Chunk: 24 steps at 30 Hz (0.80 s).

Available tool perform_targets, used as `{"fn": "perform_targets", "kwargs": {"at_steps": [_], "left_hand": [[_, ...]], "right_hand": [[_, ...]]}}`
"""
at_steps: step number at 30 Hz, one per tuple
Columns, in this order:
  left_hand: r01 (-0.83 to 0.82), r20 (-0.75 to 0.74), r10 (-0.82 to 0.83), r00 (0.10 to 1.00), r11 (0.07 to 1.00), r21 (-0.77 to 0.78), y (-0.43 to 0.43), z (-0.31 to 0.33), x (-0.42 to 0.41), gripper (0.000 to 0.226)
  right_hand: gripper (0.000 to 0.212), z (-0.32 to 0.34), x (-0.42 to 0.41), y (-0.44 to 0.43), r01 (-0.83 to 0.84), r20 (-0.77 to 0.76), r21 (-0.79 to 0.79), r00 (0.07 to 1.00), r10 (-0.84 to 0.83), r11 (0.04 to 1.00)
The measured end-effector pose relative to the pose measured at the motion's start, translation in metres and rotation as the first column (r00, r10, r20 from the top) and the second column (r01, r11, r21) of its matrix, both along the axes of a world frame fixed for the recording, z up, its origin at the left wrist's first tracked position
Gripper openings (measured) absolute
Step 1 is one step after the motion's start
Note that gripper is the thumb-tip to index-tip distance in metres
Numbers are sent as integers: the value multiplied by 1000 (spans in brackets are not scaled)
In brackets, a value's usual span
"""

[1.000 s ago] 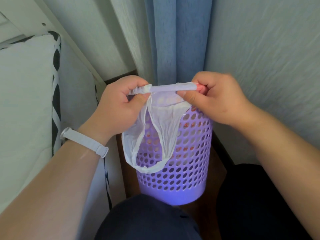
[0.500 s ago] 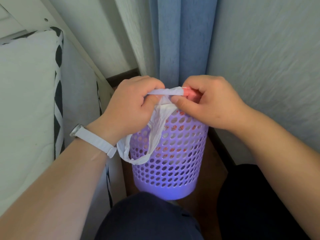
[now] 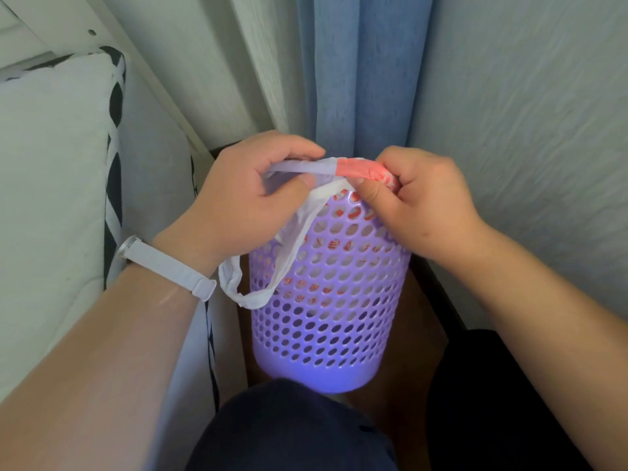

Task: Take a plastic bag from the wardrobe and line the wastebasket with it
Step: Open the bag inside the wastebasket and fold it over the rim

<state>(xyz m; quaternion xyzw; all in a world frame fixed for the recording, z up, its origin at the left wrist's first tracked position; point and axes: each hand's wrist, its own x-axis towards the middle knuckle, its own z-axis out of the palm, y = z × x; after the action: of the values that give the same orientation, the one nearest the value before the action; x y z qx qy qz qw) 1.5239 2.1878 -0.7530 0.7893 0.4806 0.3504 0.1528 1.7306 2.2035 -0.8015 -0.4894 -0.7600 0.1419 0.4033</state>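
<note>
Head view — how far along?

— Bag [image 3: 334, 171] is out and over the basket [image 3: 326, 300] at 12 o'clock, still a twisted strip. Left hand [image 3: 251, 195] and right hand [image 3: 418, 202] both pinch it closed; one handle loop droops at 8 o'clock.

— What's left?

— Likely opening its mouth, pushing it inside, folding over the rim.

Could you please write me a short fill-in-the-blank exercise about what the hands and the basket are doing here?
1. The perforated wastebasket is ____ in colour.
2. Both hands pinch the plastic bag above the basket's ____.
3. A white watch strap is on the ____ wrist.
4. The bag's loose handle loop hangs ____ the basket.

Missing words: purple; rim; left; outside
</note>
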Motion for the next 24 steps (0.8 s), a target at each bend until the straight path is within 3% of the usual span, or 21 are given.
{"fn": "perform_targets", "kwargs": {"at_steps": [4, 7, 11, 15, 18, 24], "left_hand": [[103, -222, -81, 972, 991, 90, 4, -2, 7, 21], [109, -273, -83, 958, 991, 83, 7, -5, 4, 17], [58, -243, -42, 969, 997, 59, 7, -7, -1, 14], [-25, -132, 22, 991, 1000, -17, 6, -4, -7, 14], [-62, -38, 59, 998, 995, -83, 4, -4, -8, 13], [-43, 47, 52, 998, 983, -180, 3, -6, -4, 12]], "right_hand": [[33, -1, -10, -5, 13, 45, 27, 999, -14, 1000], [36, 0, -11, -5, -43, 6, -34, 999, 44, 998], [27, 4, -5, -2, -194, -51, -76, 980, 191, 978], [23, 4, 5, 1, -237, -168, -103, 961, 218, 966], [27, 2, 6, 3, -191, -254, -170, 956, 144, 967], [29, -3, 5, 2, -57, -141, -114, 989, 41, 992]]}}
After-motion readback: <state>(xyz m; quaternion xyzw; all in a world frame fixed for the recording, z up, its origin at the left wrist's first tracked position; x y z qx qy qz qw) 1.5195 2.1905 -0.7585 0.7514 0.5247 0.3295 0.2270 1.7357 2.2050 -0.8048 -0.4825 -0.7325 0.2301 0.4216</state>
